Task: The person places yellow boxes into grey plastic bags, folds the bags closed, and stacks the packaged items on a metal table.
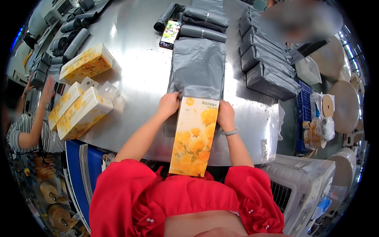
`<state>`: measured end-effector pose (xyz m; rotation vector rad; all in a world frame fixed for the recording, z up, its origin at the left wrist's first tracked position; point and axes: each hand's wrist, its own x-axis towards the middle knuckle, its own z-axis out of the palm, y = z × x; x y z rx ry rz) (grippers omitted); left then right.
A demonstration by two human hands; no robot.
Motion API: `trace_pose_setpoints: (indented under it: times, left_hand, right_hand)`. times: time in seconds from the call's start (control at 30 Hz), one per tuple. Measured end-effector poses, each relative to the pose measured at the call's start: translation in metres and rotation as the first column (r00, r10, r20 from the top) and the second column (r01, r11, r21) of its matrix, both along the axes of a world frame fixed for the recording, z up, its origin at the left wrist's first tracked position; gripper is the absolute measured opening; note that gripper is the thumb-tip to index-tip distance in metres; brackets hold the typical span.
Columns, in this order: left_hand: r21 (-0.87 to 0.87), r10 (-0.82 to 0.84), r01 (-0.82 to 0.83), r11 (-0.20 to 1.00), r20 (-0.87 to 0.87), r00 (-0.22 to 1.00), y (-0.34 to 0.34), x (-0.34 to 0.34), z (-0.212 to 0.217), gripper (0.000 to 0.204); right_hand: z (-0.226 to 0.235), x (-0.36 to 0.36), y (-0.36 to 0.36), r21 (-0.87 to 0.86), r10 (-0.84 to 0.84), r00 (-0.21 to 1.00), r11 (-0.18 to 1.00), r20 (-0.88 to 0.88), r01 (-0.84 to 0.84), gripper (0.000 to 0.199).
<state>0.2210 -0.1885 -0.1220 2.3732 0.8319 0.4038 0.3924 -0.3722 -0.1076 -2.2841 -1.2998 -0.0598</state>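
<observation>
The person's left hand point(169, 104) and right hand point(226, 115) are both closed around the top end of a long yellow tissue pack point(193, 136), one on each side. The pack stands half over the near edge of the counter point(138, 71), its top end at the mouth of a flat grey mailing bag point(198, 69). To slide it in well, the bag mouth should probably stay wide and the pack straight. The counter is shiny metal. It carries more yellow packs point(81, 112), a phone point(170, 33) and filled grey bags point(268, 63). Paper rolls point(343, 106) stand at the right.
</observation>
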Motion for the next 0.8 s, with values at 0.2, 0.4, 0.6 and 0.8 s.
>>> trace_pose_setpoints:
  times: [0.2, 0.4, 0.6, 0.8]
  left_hand:
    - [-0.120, -0.500, 0.486, 0.866, -0.206, 0.841, -0.092, -0.139, 0.010, 0.016]
    - [-0.030, -0.128, 0.125, 0.992, -0.104, 0.986, -0.068, -0.109, 0.029, 0.027]
    - [0.111, -0.282, 0.272, 0.956, 0.090, 0.955, -0.122, -0.082, 0.061, 0.022]
    - [-0.412, -0.376, 0.393, 0.822, 0.125, 0.918, -0.170, 0.011, 0.030, 0.018]
  right_hand:
    - [0.016, -0.092, -0.122, -0.263, 0.429, 0.866, 0.831, -0.257, -0.490, 0.016]
    - [0.026, -0.066, -0.101, -0.156, 0.028, 0.906, 0.982, -0.422, -0.103, 0.025]
    - [-0.009, -0.069, -0.124, -0.019, -0.049, 0.392, 0.996, -0.919, 0.082, 0.024]
    - [0.010, -0.062, -0.132, -0.011, 0.106, 0.661, 0.985, -0.743, -0.171, 0.022]
